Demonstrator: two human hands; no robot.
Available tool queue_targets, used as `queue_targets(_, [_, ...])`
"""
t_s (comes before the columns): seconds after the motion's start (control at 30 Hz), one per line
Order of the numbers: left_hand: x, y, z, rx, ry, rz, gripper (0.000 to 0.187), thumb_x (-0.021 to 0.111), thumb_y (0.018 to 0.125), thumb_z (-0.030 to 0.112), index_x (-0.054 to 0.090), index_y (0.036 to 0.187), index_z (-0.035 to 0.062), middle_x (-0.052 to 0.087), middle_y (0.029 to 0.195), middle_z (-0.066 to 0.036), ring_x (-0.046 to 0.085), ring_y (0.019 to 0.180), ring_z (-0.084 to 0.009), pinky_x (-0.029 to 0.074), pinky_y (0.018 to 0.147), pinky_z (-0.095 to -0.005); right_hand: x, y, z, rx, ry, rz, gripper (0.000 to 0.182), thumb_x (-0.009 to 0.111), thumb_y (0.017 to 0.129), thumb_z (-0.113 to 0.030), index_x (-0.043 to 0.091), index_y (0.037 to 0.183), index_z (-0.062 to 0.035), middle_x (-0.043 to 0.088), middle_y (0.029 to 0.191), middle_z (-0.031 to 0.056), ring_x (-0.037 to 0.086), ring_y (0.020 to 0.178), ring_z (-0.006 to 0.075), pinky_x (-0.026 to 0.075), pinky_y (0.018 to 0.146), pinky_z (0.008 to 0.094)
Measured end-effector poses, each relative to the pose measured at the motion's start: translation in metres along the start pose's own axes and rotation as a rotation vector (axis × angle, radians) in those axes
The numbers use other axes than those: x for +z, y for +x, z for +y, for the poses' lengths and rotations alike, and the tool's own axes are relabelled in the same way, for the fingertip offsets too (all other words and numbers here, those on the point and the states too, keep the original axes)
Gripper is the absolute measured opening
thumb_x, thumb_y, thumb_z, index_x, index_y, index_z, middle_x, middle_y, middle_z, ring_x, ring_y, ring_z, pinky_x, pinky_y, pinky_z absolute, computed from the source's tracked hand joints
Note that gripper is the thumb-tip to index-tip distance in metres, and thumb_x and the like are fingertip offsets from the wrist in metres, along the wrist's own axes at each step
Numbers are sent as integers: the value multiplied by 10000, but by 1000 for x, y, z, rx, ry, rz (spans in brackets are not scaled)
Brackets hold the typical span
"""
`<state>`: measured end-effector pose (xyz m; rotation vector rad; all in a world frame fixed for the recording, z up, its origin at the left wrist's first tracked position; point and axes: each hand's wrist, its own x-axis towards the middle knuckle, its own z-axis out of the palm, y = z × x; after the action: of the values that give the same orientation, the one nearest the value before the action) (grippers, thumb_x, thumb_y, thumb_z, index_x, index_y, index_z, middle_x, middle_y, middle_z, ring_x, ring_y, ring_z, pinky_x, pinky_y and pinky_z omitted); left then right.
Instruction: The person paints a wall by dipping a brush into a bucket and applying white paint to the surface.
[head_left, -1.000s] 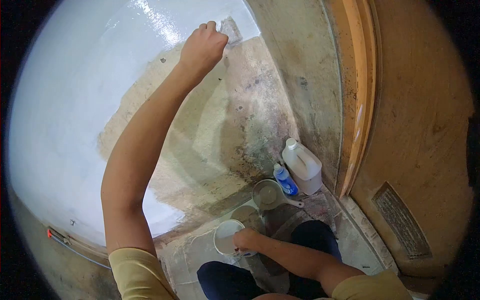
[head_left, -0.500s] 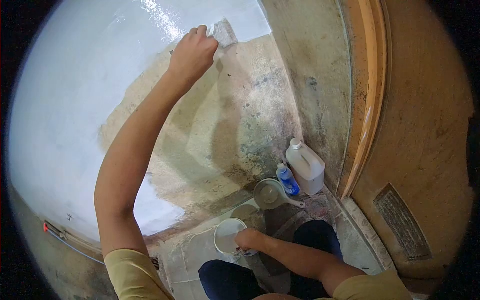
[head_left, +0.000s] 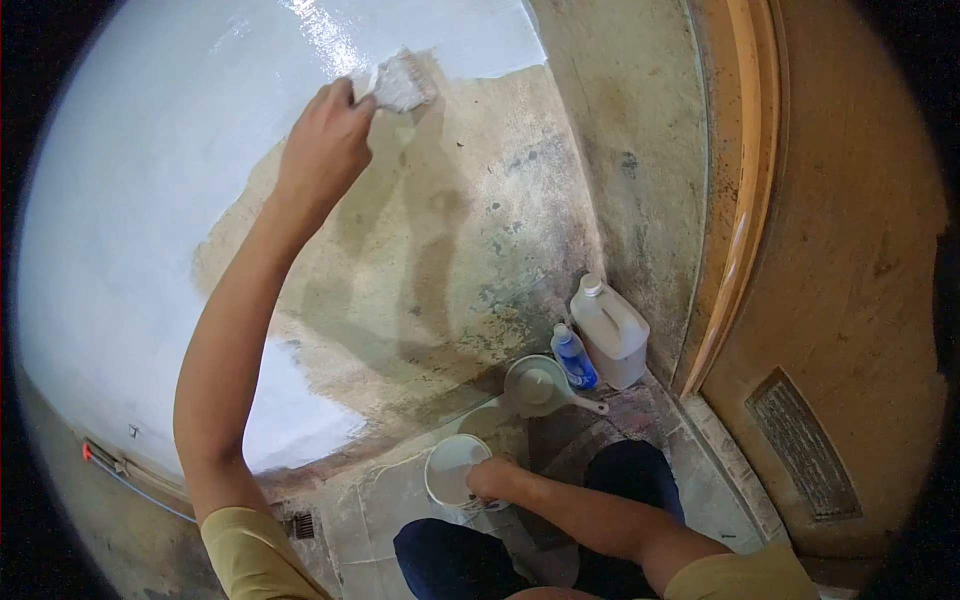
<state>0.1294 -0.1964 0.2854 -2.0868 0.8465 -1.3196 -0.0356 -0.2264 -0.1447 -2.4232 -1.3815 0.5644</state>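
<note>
My left hand (head_left: pixel 325 145) is closed round the handle of a wide paintbrush (head_left: pixel 405 82), its bristles on the wall at the lower edge of the white paint (head_left: pixel 130 250). Below that edge the wall is bare, beige and stained (head_left: pixel 400 290). Low in the view, my right hand (head_left: pixel 492 480) grips the rim of a white bucket (head_left: pixel 440 468) standing on the tiled floor between my knees. What is inside the bucket is hard to make out.
Beyond the bucket lie a dipper with a handle (head_left: pixel 532 386), a blue bottle (head_left: pixel 573 358) and a big white jug (head_left: pixel 612 335) in the corner. An orange-brown pipe (head_left: pixel 745 200) runs up the right wall. A floor drain (head_left: pixel 304 525) is at lower left.
My left hand and the brush have moved left and slightly down along the paint edge. My right hand stays at the bucket rim.
</note>
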Motion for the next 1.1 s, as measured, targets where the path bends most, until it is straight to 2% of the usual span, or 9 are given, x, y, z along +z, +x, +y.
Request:
queue_targets(0.17, [-21,-70,33,-30,-183,-59,357,545,723,-46,621,1065,23,521,888,-157,548,849,-307,477,737,-392,-7,-4,-8,63,-10,-66,245,695,723,-157,704,943,-50,690,955,140,671,875,308,532,718,440])
queue_targets(0.3, [-22,-142,86,-123,-443,-373,359,567,721,-36,607,1075,12,543,935,-167,562,868,-317,491,747,-394,-13,-18,-2,-22,-5,-37,225,680,738,-159,702,929,-43,687,932,155,668,865,323,528,715,452])
queue_targets(0.47, [4,-196,133,-358,-755,-223,170,592,796,8,588,965,13,570,874,-170,572,718,-350,495,648,-422,-32,-37,5,6,82,109,197,672,726,-151,704,873,-23,674,878,190,666,808,350,524,683,456])
queue_targets(0.6, [30,-164,126,-575,-780,-40,134,584,856,87,593,767,-13,544,637,-163,538,556,-322,429,539,-375,-34,-25,13,14,38,86,195,674,727,-152,703,864,-17,673,865,191,668,788,353,526,673,449])
queue_targets(0.67, [35,-125,114,-640,-800,-18,219,618,864,169,636,724,2,558,556,-120,528,475,-207,383,467,-295,-30,-23,14,55,41,81,215,680,736,-179,703,871,-13,678,873,180,669,808,345,524,686,452])
queue_targets(0.8, [50,-46,96,-1051,-1504,-102,346,651,864,253,622,616,12,456,521,15,389,464,-79,282,434,-272,-5,-2,10,-7,-71,194,252,724,689,-230,716,863,-48,693,882,136,675,838,310,544,672,429])
queue_targets(0.93, [54,7,93,-975,-1722,-53,400,657,863,289,602,585,6,443,531,28,361,478,-70,255,433,-278,-23,7,-1,-8,16,-90,280,717,718,-243,706,902,-32,687,942,144,666,879,305,538,705,434])
queue_targets(1.0, [57,25,85,-720,-1089,85,373,695,798,277,564,631,-30,454,482,-55,388,397,-173,322,437,-356,-27,6,1,-29,-16,-152,309,707,752,-268,700,934,-18,682,967,150,659,896,307,529,726,436])
queue_targets(1.1, [44,57,78,-399,-647,226,334,671,794,252,572,641,-28,529,545,-164,482,452,-318,393,498,-414,-19,12,13,-23,-32,-163,326,712,743,-262,696,961,-20,674,1008,149,655,913,303,532,733,428])
